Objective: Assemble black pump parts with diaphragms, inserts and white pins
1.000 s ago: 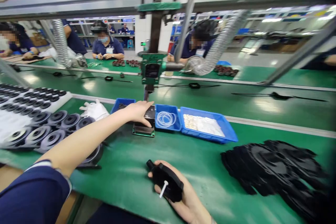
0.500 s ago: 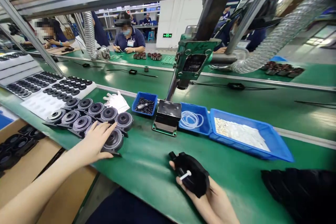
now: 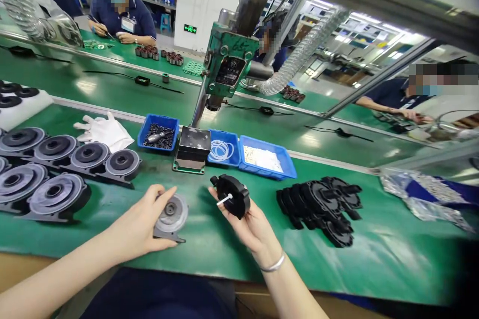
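My left hand (image 3: pixel 140 222) grips a round motor housing (image 3: pixel 174 215) from its left side, thumb at the near edge and fingers over the far edge. This housing has a grey disc face and a black base, and it is at the bench top. My right hand (image 3: pixel 249 224), palm up, holds a black plastic pump cover (image 3: pixel 237 198) above the bench. A thin white shaft (image 3: pixel 224 200) sticks out of the cover's hollow side. Left of my left hand stand rows of similar grey-faced housings (image 3: pixel 56 194). To the right lies a stack of black covers (image 3: pixel 322 204).
A green bench press (image 3: pixel 230 62) rises over a black block (image 3: pixel 193 140). Beside it sit blue bins with small black parts (image 3: pixel 159 132), white rings (image 3: pixel 223 149) and small pale parts (image 3: pixel 264 158). A white glove (image 3: pixel 105 131) lies behind the housings. Co-workers (image 3: pixel 121 10) sit across the bench.
My left hand has brought one housing rightward, away from the rows. My right hand still holds the black cover, now nearer the left hand. The view has swung right.
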A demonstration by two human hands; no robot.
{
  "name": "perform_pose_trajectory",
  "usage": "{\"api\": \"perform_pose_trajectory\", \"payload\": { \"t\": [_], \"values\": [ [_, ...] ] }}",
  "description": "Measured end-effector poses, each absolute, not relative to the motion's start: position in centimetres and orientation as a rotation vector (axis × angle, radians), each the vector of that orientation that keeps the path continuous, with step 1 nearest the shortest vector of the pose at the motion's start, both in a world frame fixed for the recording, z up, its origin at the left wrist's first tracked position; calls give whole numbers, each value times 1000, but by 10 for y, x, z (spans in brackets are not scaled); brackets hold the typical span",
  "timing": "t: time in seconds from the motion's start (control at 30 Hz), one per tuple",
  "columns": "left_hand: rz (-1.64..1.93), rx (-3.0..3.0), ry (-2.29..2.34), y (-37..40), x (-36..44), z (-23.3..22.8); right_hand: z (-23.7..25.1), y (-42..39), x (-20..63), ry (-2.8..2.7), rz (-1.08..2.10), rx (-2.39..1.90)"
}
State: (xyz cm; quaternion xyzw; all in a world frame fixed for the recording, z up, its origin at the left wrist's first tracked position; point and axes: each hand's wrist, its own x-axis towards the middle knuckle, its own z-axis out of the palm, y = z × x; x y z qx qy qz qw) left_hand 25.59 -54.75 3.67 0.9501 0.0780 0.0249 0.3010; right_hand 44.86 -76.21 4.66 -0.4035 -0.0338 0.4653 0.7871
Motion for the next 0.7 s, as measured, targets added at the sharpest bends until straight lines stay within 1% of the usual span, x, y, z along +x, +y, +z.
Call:
{"api": "perform_pose_trajectory", "payload": {
  "t": [0.13, 0.3, 0.5, 0.7],
  "values": [
    [12, 2378, 92, -554, 297, 37, 56, -752, 460, -217, 892, -1048],
    [-4, 2181, -103, -542, 309, 25, 67, -733, 466, -427, 720, -1314],
    [-5, 2014, 35, -543, 305, 10, 66, -709, 456, -743, 710, -1489],
    [30, 1976, 72, -546, 307, 10, 57, -705, 455, -831, 700, -1614]
  ]
}}
